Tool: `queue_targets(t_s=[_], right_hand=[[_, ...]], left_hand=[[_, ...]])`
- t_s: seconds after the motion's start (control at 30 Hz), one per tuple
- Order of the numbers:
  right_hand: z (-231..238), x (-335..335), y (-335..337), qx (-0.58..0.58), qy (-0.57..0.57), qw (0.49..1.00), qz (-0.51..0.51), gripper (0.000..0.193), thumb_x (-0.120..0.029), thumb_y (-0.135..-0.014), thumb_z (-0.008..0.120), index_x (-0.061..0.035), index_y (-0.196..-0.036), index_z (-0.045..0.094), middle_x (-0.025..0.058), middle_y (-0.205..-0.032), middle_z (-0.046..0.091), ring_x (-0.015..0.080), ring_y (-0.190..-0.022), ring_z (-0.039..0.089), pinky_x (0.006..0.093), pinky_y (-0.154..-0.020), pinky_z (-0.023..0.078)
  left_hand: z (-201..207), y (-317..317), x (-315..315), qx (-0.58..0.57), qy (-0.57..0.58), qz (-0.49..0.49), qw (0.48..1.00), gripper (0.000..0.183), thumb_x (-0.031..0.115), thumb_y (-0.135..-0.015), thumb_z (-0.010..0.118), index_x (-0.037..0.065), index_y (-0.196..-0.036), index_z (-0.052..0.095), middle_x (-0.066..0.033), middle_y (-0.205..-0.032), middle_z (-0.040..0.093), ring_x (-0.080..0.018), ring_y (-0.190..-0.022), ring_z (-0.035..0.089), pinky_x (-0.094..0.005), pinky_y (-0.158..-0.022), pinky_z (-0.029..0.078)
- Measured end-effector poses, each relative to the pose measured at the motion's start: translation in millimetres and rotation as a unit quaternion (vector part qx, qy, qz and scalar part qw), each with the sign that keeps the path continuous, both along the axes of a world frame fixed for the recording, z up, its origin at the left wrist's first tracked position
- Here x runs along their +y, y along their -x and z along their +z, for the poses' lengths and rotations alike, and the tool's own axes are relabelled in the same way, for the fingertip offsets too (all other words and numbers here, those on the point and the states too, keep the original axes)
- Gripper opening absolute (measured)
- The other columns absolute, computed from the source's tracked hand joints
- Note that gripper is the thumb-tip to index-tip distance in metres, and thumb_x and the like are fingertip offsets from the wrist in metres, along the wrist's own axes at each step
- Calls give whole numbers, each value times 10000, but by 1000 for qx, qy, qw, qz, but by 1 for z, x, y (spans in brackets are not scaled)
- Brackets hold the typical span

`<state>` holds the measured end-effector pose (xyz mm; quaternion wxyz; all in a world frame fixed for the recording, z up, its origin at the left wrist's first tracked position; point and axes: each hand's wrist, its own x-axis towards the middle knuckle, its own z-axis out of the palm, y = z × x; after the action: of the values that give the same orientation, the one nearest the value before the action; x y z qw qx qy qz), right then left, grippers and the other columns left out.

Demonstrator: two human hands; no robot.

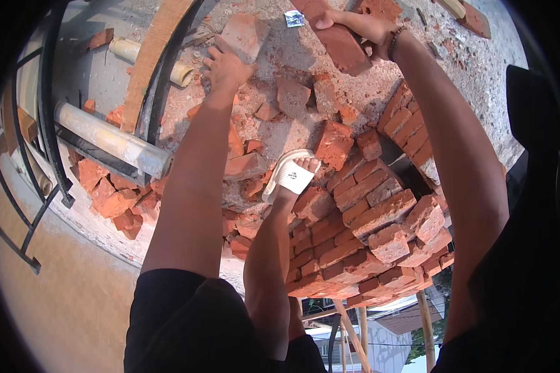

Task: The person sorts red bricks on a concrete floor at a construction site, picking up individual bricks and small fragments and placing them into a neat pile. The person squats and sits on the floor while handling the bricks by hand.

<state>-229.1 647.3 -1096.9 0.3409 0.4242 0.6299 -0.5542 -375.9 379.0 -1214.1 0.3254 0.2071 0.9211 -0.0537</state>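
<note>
Red brick (344,48) in right hand (368,30), well apart from left hand (228,69)

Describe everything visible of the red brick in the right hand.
The long, rectangular red clay-looking brick shows a flat, fairly even broad face and a blunt lower end; its other end reaches the picture's top edge. It slants from upper left to lower right, just right of a small, shiny blue-and-white packet in the view. The bare right hand grips it, one digit over the broad face, others by its right side.
</note>
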Motion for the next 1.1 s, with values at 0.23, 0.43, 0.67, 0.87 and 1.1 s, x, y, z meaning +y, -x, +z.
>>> queue_targets(t_s=[0.23,0.43,0.67,0.87,1.1], right_hand=[[143,-201,-239,198,421,579,-670,920,-478,-848,788,-54,-1574,414,157,-1439,580,319,-1267,623,518,-1051,548],[275,-400,-399,215,270,592,-729,1003,-251,-733,839,-6,-1587,372,151,-1425,547,266,-1354,517,389,-1128,429],[323,-624,-558,18,15,473,-881,1000,-176,-700,864,19,-1553,379,176,-1409,551,296,-1303,550,402,-1098,469],[309,-800,-627,-99,-146,374,-910,851,-235,-721,868,30,-1419,460,134,-1266,596,233,-1164,608,380,-986,539],[256,-820,-714,-293,-313,590,-685,1041,-378,-586,917,-44,-1429,406,168,-1333,479,364,-1252,465,539,-1030,406]], left_hand=[[20,1,-9,-83,-20,-28,996,925,565,-690,844,-103,-1233,505,-270,-1160,628,-361,-1027,679,-508,-848,552],[169,-86,-71,-366,-12,129,922,621,511,-958,662,102,-1416,568,-118,-1433,568,-346,-1342,531,-580,-979,526],[344,-277,-142,-333,-52,-215,917,1014,134,-792,868,-5,-1585,252,-204,-1473,455,-304,-1318,519,-385,-1133,420],[382,-486,-245,-404,-34,-402,821,1130,155,-689,945,-39,-1550,238,-233,-1423,502,-306,-1304,544,-436,-1115,454],[363,-672,-404,-468,-21,-3,884,700,108,-835,861,-68,-1375,452,-189,-1228,641,-241,-1090,666,-389,-969,544]])
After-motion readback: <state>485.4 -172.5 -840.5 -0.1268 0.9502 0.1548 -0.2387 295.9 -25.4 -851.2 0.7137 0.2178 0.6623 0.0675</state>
